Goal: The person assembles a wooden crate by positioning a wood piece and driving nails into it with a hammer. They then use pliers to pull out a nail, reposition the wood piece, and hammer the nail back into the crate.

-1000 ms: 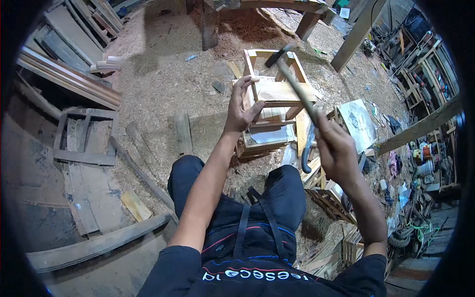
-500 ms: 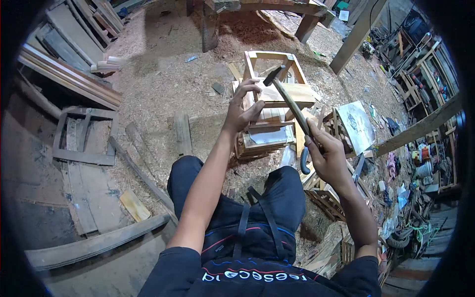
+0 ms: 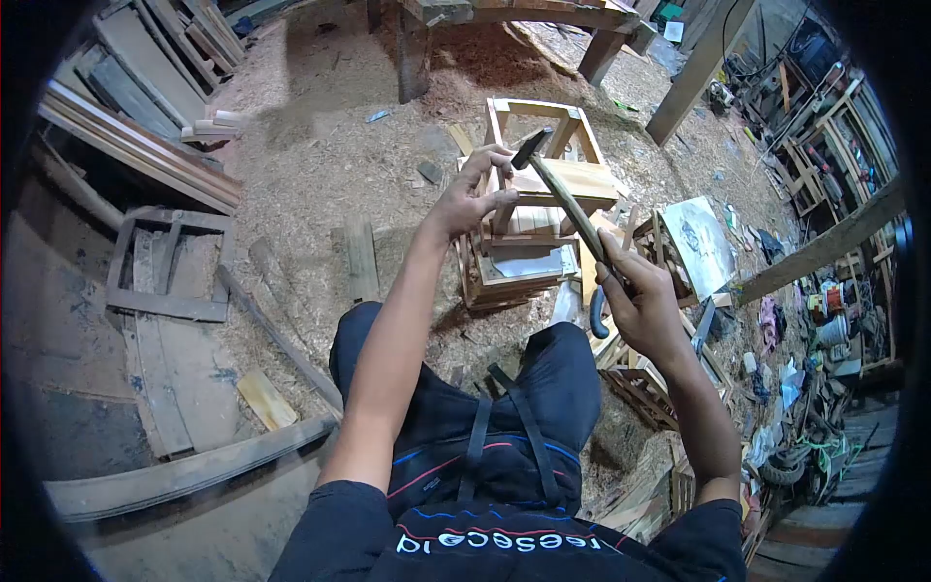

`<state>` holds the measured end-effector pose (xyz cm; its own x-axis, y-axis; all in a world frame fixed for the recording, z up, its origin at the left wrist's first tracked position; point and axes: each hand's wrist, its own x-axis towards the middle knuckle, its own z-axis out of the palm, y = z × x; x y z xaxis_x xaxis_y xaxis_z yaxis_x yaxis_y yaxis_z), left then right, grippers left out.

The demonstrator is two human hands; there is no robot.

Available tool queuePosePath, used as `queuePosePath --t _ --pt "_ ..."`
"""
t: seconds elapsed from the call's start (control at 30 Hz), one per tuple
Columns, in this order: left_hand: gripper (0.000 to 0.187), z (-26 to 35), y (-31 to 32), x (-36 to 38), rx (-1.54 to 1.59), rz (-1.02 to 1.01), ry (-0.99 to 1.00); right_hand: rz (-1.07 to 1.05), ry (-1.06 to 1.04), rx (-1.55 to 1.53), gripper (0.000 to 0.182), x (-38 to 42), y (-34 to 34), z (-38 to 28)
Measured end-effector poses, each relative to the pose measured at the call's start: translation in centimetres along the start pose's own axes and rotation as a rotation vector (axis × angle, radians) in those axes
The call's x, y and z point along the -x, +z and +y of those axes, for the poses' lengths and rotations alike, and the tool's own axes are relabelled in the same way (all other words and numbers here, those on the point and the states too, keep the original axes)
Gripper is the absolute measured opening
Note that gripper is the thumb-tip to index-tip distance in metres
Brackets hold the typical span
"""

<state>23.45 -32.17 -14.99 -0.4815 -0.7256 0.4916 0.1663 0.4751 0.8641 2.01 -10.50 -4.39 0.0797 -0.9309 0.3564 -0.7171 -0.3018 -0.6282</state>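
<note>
A small frame of pale wood [image 3: 572, 179], with slats and a curved top rail, rests on a stack of similar wooden pieces [image 3: 514, 292] before my knees. At its left edge is my left hand [image 3: 467, 202], thumb and fingers closed around the frame's corner. Whether a small item sits between the fingertips is hidden. My right hand [image 3: 637, 293] is wrapped round the handle of a hammer [image 3: 569, 202]. The dark hammer head is raised just over the frame, close to my left fingertips. Below my right hand shows a curved dark blue handle [image 3: 598, 316].
Sawdust and shavings cover the floor [image 3: 320, 165]. Planks [image 3: 136, 145] lean at the left near a square wooden frame [image 3: 167, 264]. A board with a shiny sheet [image 3: 698, 247] stands right of the stack. Wooden posts [image 3: 703, 73] and clutter line the right side.
My left hand has shifted slightly up, its fingers drawn closer together at the frame's edge. The hammer head has moved slightly left. The frame has shifted slightly right in view.
</note>
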Motion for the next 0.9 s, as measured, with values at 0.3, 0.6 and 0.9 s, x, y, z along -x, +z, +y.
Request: queuePosePath --t 0.3,0.6,0.9 --pt "0.041 0.1 0.0 -0.3 0.003 -0.005 -0.028 -0.041 -0.058 0.081 0.045 -0.7 -0.5 -0.1" --pt "0.036 0.9 0.0 0.0 -0.036 0.028 -0.069 -0.067 -0.155 0.222 0.054 -0.5 -0.6 0.1" --pt "0.036 0.6 0.1 -0.4 0.065 -0.011 -0.046 -0.041 -0.145 0.209 0.055 -0.7 -1.1 -0.8"
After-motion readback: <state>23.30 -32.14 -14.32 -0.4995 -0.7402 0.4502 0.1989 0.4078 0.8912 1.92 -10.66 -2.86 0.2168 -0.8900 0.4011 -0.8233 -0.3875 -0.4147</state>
